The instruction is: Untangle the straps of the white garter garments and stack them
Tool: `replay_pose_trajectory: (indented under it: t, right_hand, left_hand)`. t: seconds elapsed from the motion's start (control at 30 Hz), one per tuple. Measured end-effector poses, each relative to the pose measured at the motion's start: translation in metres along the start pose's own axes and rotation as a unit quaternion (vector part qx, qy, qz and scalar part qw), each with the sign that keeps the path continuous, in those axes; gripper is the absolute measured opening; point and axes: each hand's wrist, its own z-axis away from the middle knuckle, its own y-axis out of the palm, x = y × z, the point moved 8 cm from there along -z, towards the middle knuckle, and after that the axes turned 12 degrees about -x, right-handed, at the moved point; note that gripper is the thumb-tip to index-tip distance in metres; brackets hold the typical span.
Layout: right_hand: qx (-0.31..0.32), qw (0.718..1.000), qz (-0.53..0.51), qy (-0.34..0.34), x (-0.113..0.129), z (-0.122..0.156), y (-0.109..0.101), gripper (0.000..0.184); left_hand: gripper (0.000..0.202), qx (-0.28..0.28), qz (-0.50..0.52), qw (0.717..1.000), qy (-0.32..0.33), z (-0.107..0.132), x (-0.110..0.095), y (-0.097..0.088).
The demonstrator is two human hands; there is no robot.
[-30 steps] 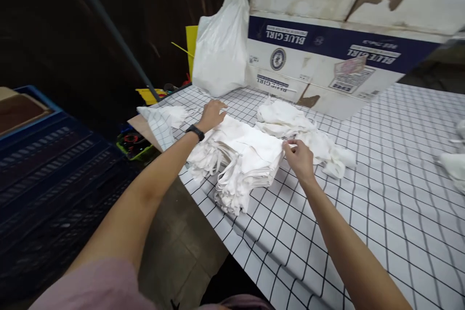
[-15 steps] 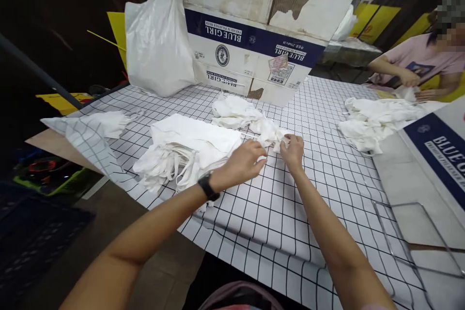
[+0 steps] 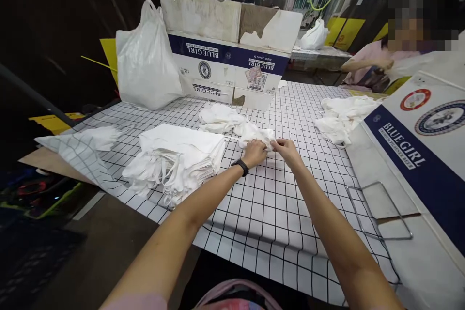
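Both my hands are at the near end of a crumpled heap of white cloth pieces in the middle of the table. My right hand pinches the edge of a white cloth piece between thumb and fingers. Close beside it, my left hand, with a black band on the wrist, has its fingers bent over the same cloth; its fingertips are partly hidden. Left of my hands lies a flattened stack of white cloth pieces, with thin straps hanging from its near side.
A checked cloth covers the table. At the back stand a full white plastic bag and a carton. Another carton and a bent wire frame are on the right. Beyond more white cloth sits another person.
My left hand has moved right, off the stack's edge and onto the cloth by my right hand. The right hand still grips the cloth. The view has tilted up and turned right.
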Motion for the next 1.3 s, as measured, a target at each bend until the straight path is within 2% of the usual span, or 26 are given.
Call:
replay_pose_trajectory:
  t: [0.13,0.27,0.37,0.43,0.53,0.63,0.73,0.9,1.07,1.17,1.3]
  right_hand:
    - [-0.031,0.997,-0.059,0.036,0.014,0.002,-0.024,0.037]
    - [-0.103,0.99,-0.082,0.042,0.039,-0.002,-0.051,0.027]
    - [-0.161,0.982,-0.095,0.012,0.071,-0.002,-0.072,0.023]
    - [-0.194,0.975,-0.108,-0.034,0.097,0.002,-0.086,0.02]
    - [-0.178,0.971,-0.127,-0.1,0.132,0.015,-0.098,0.023]
    - [-0.137,0.976,-0.12,-0.115,0.148,0.029,-0.104,0.032]
    - [-0.098,0.982,-0.12,-0.112,0.155,0.046,-0.113,0.035]
    - [-0.006,0.981,-0.184,-0.066,0.16,0.077,-0.124,0.029]
    - [0.002,0.975,-0.22,-0.02,0.165,0.105,-0.14,0.022]
    - [0.002,0.97,-0.242,0.011,0.163,0.119,-0.145,0.021]
    - [0.032,0.965,-0.259,0.036,0.156,0.137,-0.141,0.025]
  left_hand:
    - [0.023,-0.02,0.088,0.996,0.006,-0.007,-0.014,-0.026]
    - [0.03,-0.034,0.195,0.98,0.007,-0.025,-0.029,-0.076]
    - [0.033,-0.025,0.37,0.928,0.02,-0.034,-0.05,-0.118]
    - [0.033,-0.027,0.441,0.896,0.039,-0.036,-0.066,-0.146]
    - [0.031,-0.045,0.473,0.878,0.055,-0.033,-0.084,-0.179]
    - [0.026,-0.071,0.491,0.867,0.041,-0.025,-0.091,-0.201]
    - [0.026,-0.089,0.503,0.86,0.021,-0.012,-0.094,-0.215]
    - [0.028,-0.08,0.514,0.854,0.0,0.019,-0.105,-0.228]
    - [0.032,-0.066,0.486,0.871,-0.012,0.053,-0.122,-0.238]
    - [0.033,-0.067,0.48,0.875,-0.021,0.07,-0.132,-0.235]
    - [0.031,-0.085,0.481,0.871,-0.048,0.091,-0.142,-0.221]
